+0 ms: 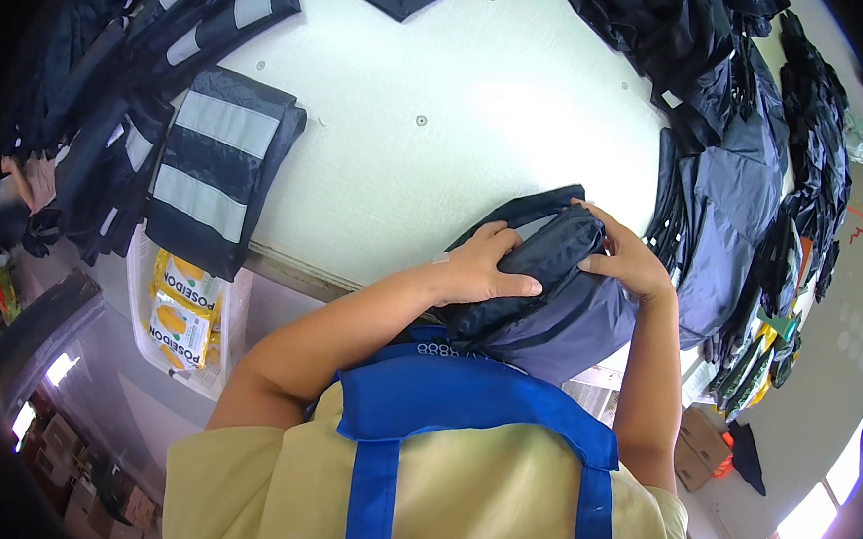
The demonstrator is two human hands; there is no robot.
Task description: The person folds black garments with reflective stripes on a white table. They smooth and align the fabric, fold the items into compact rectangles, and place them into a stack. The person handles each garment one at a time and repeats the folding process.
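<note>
A folded dark rain garment [563,246], bundled into a thick roll, lies at the table's near edge in front of my body. Part of a grey reflective strip shows in its folds. My left hand [484,265] grips the left part of the bundle, its thumb stretched across the top and some fingertips out of sight in the folds. At the bundle's right end, my right hand [632,257] pinches the fabric between thumb and fingers. Smooth dark grey cloth [571,327] hangs over the edge below the bundle; whether it belongs to the same garment I cannot tell.
A folded garment with two wide reflective bands [216,153] rests left on the white table [407,189]. Below it, a clear plastic bin [217,377] holds yellow packets [179,328]. Dark garments [152,65] are heaped at left; another pile [732,199] stands at right.
</note>
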